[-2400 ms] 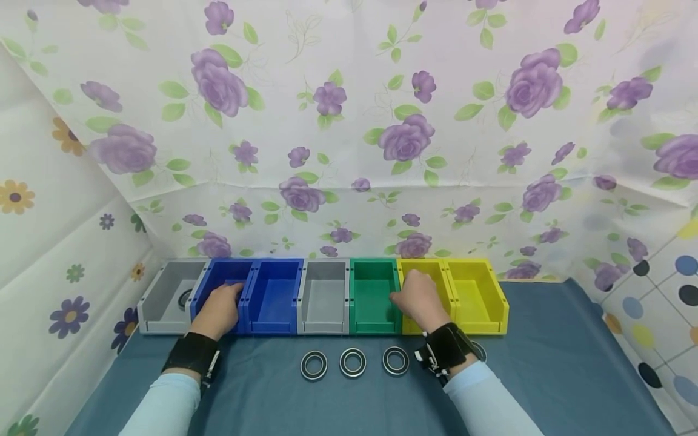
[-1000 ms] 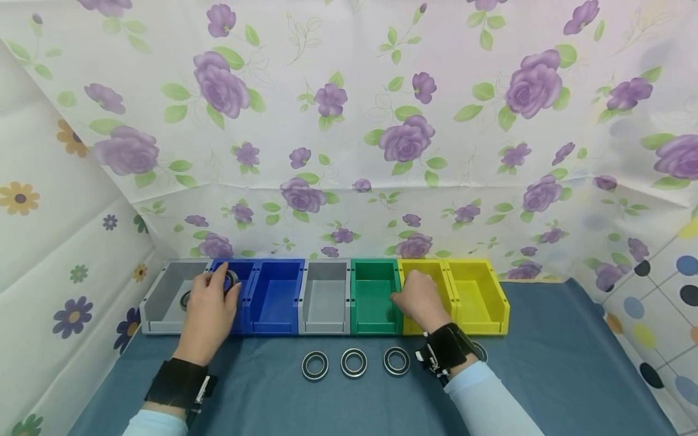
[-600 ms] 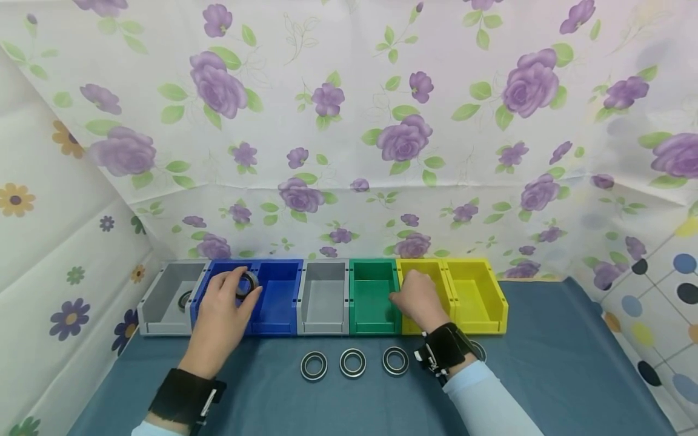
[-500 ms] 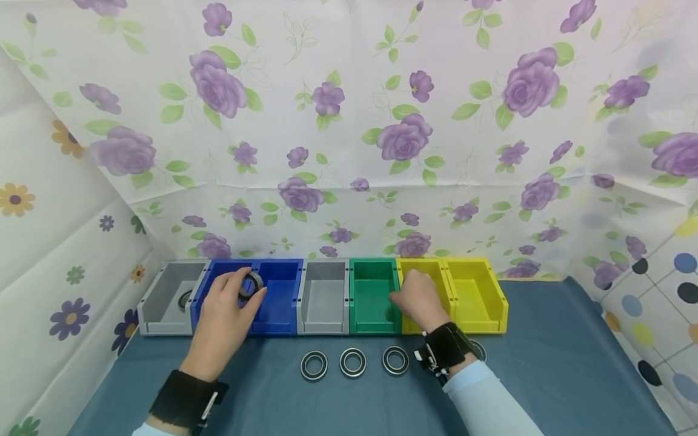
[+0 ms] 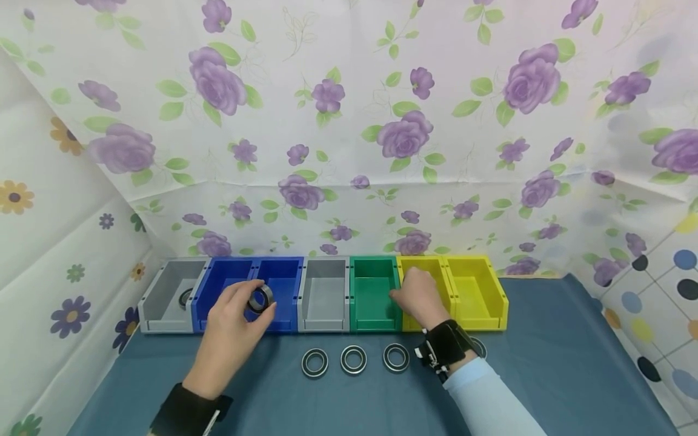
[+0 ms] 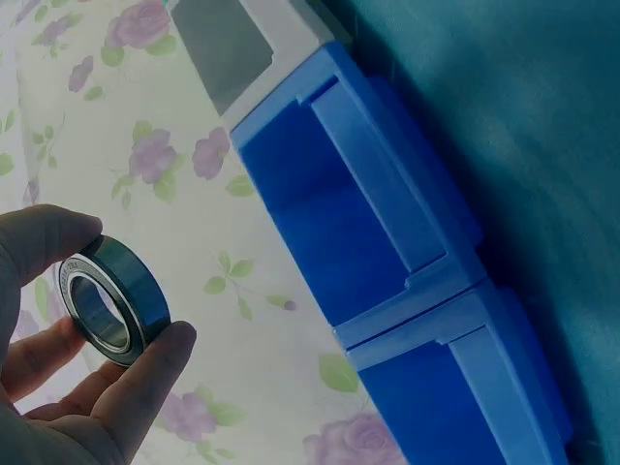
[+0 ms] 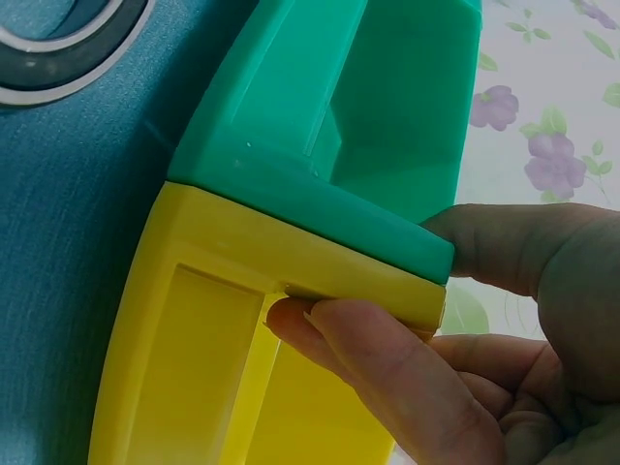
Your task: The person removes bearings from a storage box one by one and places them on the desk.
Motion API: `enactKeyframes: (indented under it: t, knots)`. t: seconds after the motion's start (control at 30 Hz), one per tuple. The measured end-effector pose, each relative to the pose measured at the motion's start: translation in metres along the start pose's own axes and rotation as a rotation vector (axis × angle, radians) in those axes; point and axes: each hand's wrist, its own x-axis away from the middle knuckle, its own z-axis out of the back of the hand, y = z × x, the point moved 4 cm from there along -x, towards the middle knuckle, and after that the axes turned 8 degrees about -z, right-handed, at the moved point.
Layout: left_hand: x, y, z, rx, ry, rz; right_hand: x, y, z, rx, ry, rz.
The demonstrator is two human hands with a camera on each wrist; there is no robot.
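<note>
My left hand (image 5: 231,330) pinches a ball bearing (image 6: 140,281) between thumb and fingers, tilted so its side shows. In the head view it is held up in front of the right blue bin (image 5: 286,330). At the left blue bin (image 5: 207,324), part of the front is hidden by this hand. My right hand (image 5: 420,297) grips the adjoining walls of the green bin (image 7: 310,208) and the yellow bin (image 7: 320,257), thumb on the green side and fingers on the yellow side.
The row also has a left grey bin (image 5: 163,327) with a bearing (image 5: 184,298) inside, a middle grey bin (image 5: 326,327) and a right yellow bin (image 5: 481,325). Several bearings lie on the blue cloth (image 5: 338,406); one (image 5: 483,348) is partly behind my right wrist.
My left hand has come out of the left blue bin with the bearing. It has moved right and nearer to me, in front of the right blue bin. My right hand stays put.
</note>
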Motion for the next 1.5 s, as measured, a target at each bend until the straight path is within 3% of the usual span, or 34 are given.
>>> enactKeyframes:
  t: [0.7, 1.1, 1.5]
  knots:
    - [0.035, 0.0, -0.016, -0.035, -0.114, 0.025, -0.002, 0.0, 0.0, 0.013, 0.011, 0.001]
    - [0.058, -0.008, -0.032, -0.025, -0.302, 0.13, 0.0, 0.0, -0.001, 0.008, -0.003, -0.011]
    - [0.068, -0.01, -0.044, -0.036, -0.477, 0.212, -0.001, 0.001, -0.001, 0.002, 0.006, -0.003]
